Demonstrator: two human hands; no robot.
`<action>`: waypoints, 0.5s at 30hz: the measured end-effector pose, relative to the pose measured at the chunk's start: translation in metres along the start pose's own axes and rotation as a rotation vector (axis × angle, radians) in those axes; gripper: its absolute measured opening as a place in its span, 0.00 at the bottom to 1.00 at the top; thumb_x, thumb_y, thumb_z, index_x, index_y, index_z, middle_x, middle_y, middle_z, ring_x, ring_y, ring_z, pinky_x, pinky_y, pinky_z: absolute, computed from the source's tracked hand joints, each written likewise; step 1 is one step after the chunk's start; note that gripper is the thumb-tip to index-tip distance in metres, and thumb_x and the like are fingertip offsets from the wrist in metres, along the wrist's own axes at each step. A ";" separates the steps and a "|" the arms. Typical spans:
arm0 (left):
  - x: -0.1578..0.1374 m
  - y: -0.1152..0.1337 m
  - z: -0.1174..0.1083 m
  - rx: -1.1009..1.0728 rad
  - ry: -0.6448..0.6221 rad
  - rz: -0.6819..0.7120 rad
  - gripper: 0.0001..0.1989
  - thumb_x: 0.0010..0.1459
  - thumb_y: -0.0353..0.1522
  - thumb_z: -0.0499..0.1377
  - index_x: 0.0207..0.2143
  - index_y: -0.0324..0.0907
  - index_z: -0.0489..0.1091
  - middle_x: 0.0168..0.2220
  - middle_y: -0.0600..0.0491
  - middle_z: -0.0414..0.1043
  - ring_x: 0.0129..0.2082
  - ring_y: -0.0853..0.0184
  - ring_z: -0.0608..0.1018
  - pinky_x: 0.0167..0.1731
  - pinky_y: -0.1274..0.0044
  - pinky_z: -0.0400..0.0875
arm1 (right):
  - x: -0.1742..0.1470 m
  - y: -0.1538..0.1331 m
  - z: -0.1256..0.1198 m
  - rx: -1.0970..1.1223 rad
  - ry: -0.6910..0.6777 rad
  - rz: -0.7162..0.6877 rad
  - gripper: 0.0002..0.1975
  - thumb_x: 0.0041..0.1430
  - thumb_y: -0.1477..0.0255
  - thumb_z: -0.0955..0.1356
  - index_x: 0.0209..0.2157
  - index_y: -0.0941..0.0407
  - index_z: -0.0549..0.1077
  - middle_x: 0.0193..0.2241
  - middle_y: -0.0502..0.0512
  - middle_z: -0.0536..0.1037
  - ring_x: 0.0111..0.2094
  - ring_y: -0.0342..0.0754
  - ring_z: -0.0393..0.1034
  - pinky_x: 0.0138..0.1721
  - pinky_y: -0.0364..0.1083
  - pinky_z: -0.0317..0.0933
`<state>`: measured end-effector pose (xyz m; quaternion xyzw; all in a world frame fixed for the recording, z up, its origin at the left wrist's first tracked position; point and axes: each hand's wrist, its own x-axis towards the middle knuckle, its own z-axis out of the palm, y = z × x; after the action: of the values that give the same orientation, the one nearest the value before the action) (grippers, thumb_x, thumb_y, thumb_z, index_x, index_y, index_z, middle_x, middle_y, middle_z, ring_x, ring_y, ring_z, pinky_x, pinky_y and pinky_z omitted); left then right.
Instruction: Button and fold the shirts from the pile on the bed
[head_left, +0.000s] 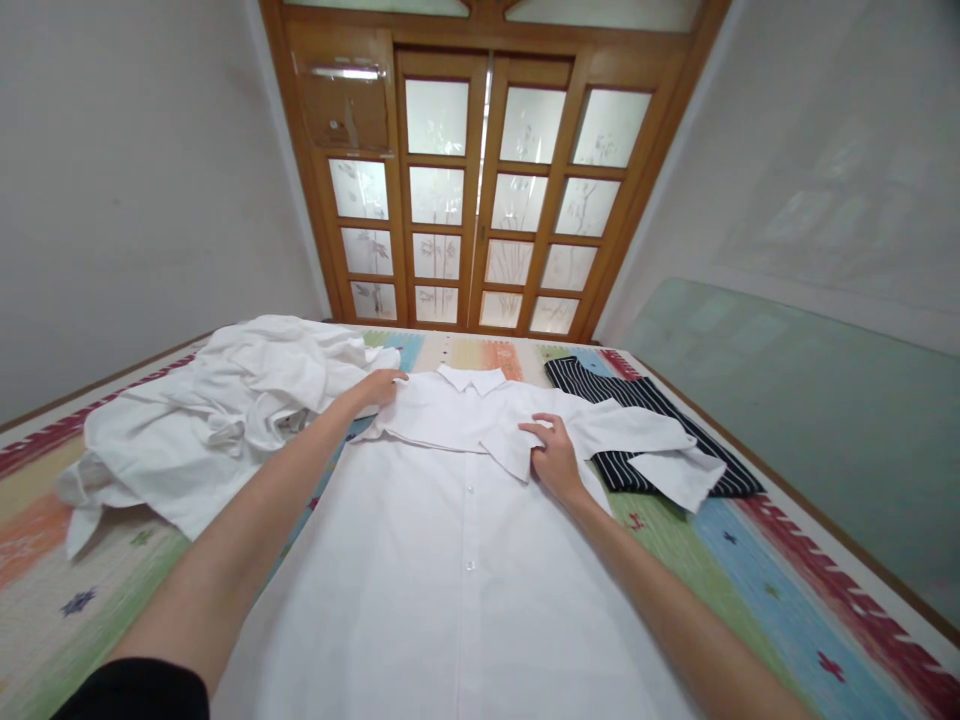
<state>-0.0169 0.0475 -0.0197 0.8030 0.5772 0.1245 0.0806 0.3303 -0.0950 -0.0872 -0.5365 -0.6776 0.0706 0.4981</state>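
Observation:
A white button-up shirt (420, 560) lies front up, its collar (471, 380) at the far end. One sleeve is folded across the chest, its cuff (506, 450) near the middle. The other sleeve (637, 430) stretches out to the right over a black striped garment (622, 475). At the shirt's left shoulder, my left hand (386, 388) is closed on the fabric; part of its grip is hidden. My right hand (553, 450) rests beside the folded cuff, fingers apart and touching the cloth.
A heap of crumpled white cloth (202, 420) lies on the left. Everything rests on a colourful patterned cover (720, 600). A pale green panel (787, 400) runs along the right edge. Wooden doors with glass panes (480, 180) stand beyond the far end.

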 end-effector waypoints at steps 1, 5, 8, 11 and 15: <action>0.004 -0.001 0.001 0.000 -0.021 -0.003 0.23 0.50 0.22 0.51 0.48 0.37 0.75 0.52 0.46 0.76 0.51 0.62 0.77 0.53 0.76 0.68 | 0.000 0.001 0.000 0.004 -0.006 0.001 0.24 0.41 0.82 0.60 0.37 0.53 0.79 0.45 0.56 0.71 0.42 0.51 0.69 0.46 0.51 0.64; 0.018 -0.003 0.006 0.016 -0.102 -0.021 0.22 0.50 0.25 0.51 0.45 0.41 0.76 0.47 0.50 0.79 0.44 0.65 0.79 0.47 0.80 0.70 | 0.002 0.002 0.001 0.082 0.036 0.021 0.16 0.44 0.78 0.63 0.34 0.55 0.78 0.42 0.57 0.71 0.42 0.52 0.68 0.46 0.51 0.64; 0.026 -0.005 0.004 0.030 -0.145 -0.036 0.17 0.50 0.28 0.52 0.39 0.41 0.77 0.44 0.50 0.80 0.44 0.64 0.79 0.47 0.80 0.69 | 0.004 0.001 0.000 0.138 0.109 0.075 0.08 0.51 0.72 0.64 0.31 0.55 0.76 0.37 0.56 0.71 0.41 0.52 0.67 0.44 0.50 0.62; 0.031 -0.008 -0.001 0.019 -0.166 -0.049 0.14 0.51 0.31 0.52 0.34 0.41 0.77 0.43 0.48 0.79 0.45 0.62 0.78 0.47 0.78 0.69 | 0.005 0.001 -0.002 0.180 0.162 0.169 0.10 0.57 0.65 0.64 0.28 0.55 0.72 0.32 0.54 0.71 0.37 0.50 0.65 0.41 0.49 0.61; 0.033 -0.011 -0.008 -0.032 -0.188 -0.080 0.12 0.51 0.35 0.53 0.28 0.39 0.74 0.33 0.46 0.79 0.33 0.62 0.79 0.34 0.77 0.72 | 0.004 0.004 -0.002 0.252 0.225 0.277 0.12 0.58 0.62 0.64 0.27 0.56 0.70 0.27 0.50 0.71 0.31 0.48 0.63 0.35 0.46 0.58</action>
<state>-0.0194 0.0824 -0.0121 0.7862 0.5964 0.0543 0.1522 0.3346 -0.0912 -0.0867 -0.5623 -0.5233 0.1623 0.6194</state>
